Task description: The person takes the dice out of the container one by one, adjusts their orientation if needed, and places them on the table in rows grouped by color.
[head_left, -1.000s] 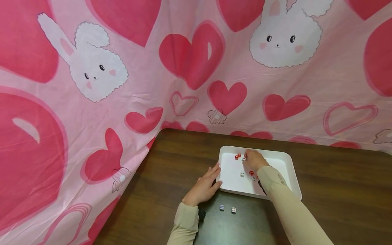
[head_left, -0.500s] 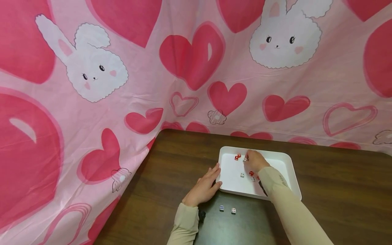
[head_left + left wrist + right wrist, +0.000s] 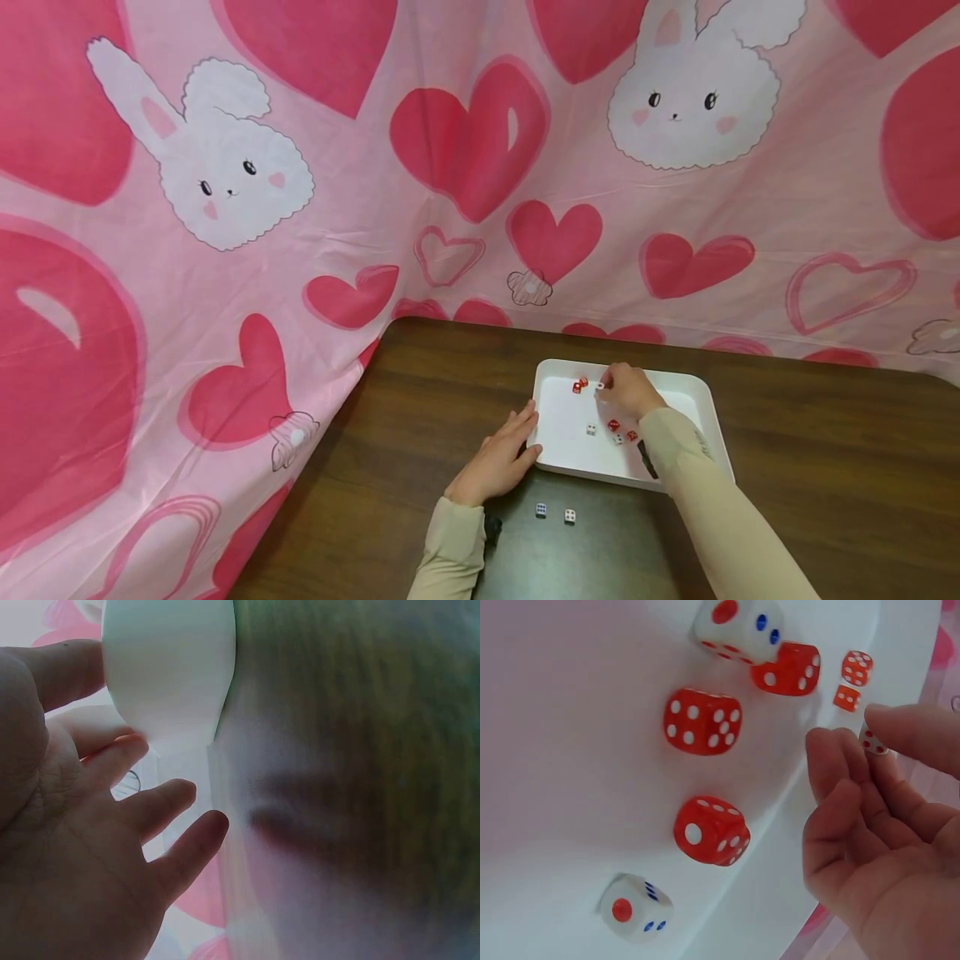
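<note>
A shallow white tray [image 3: 567, 458] lies on the dark wooden table. Near its back wall my right hand [image 3: 628, 390] pinches a white die [image 3: 874, 741] between thumb and index finger, the other fingers curled in. Beside that die sit two red dice, one of them a red die [image 3: 577, 387]. Closer to the tray's front are a white die [image 3: 591, 429], a red die [image 3: 613, 425], another white die [image 3: 618, 439] and another red die [image 3: 632, 435]. My left hand [image 3: 498, 457] touches the tray's left wall with fingers extended; the left wrist view shows the thumb against it.
In front of the tray, a white die with blue pips [image 3: 541, 510] and a white die with red pips [image 3: 570, 517] sit side by side on the table [image 3: 420, 392]. A pink heart-and-rabbit cloth [image 3: 450, 192] hangs behind and to the left.
My right forearm has shifted slightly right, uncovering a red die near the wrist. The right hand stays at the white die by the back wall. The left hand keeps its place.
</note>
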A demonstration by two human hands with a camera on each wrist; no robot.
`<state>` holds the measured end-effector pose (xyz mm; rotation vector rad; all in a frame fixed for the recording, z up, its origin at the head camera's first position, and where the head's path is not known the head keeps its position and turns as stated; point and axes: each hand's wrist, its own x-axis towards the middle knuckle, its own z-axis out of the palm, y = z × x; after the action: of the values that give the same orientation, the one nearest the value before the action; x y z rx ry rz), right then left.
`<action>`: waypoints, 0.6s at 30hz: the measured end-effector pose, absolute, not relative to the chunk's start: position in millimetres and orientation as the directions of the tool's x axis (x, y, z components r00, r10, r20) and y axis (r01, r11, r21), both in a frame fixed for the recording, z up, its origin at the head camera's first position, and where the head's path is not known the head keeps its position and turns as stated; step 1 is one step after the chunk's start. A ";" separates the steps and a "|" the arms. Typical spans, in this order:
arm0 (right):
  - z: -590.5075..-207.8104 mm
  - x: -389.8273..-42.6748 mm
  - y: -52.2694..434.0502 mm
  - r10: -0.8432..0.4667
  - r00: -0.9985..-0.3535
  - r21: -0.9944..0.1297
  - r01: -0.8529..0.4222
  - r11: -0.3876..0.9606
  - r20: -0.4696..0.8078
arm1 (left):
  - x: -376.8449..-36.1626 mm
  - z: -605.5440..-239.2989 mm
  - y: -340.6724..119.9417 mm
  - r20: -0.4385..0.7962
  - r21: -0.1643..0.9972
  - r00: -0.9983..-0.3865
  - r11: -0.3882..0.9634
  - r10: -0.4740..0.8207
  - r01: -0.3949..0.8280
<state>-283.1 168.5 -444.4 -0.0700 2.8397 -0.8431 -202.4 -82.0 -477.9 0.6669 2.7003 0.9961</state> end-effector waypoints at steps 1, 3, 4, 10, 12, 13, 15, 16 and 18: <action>-443.1 -282.8 169.2 -0.090 -0.984 -0.560 0.013 0.829 -0.156 | -202.1 -477.7 -82.0 -0.020 0.653 -0.882 0.674 0.471 0.346; -440.5 -281.9 170.7 -0.089 -0.984 -0.589 0.019 0.808 -0.153 | -202.1 -477.7 -82.0 -0.021 0.654 -0.881 0.674 0.472 0.345; -439.1 -281.2 171.7 -0.088 -0.984 -0.605 0.026 0.796 -0.157 | -202.3 -477.7 -81.9 -0.023 0.655 -0.881 0.674 0.472 0.343; -433.7 -277.9 176.8 -0.088 -0.980 -0.676 0.055 0.735 -0.176 | -203.1 -478.8 -81.9 -0.029 0.659 -0.882 0.673 0.470 0.337; -433.6 -277.5 177.8 -0.083 -0.978 -0.697 0.075 0.713 -0.190 | -203.1 -479.0 -81.9 -0.026 0.659 -0.883 0.672 0.469 0.338; -433.5 -277.3 178.3 -0.081 -0.977 -0.707 0.085 0.702 -0.198 | -203.1 -479.0 -81.7 -0.025 0.660 -0.883 0.672 0.468 0.337; -433.7 -276.9 179.5 -0.082 -0.976 -0.729 0.094 0.678 -0.202 | -203.0 -479.1 -81.3 -0.024 0.662 -0.884 0.671 0.466 0.335; -433.6 -276.6 180.0 -0.083 -0.976 -0.741 0.097 0.665 -0.202 | -202.9 -479.3 -81.2 -0.024 0.662 -0.885 0.671 0.465 0.334; -433.5 -275.8 181.2 -0.083 -0.975 -0.763 0.106 0.638 -0.205 | -202.8 -479.4 -80.7 -0.026 0.664 -0.886 0.671 0.463 0.331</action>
<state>-275.8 181.2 -433.5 0.0192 2.6385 -1.2497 -202.8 -80.7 -479.4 0.6466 2.6924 1.0128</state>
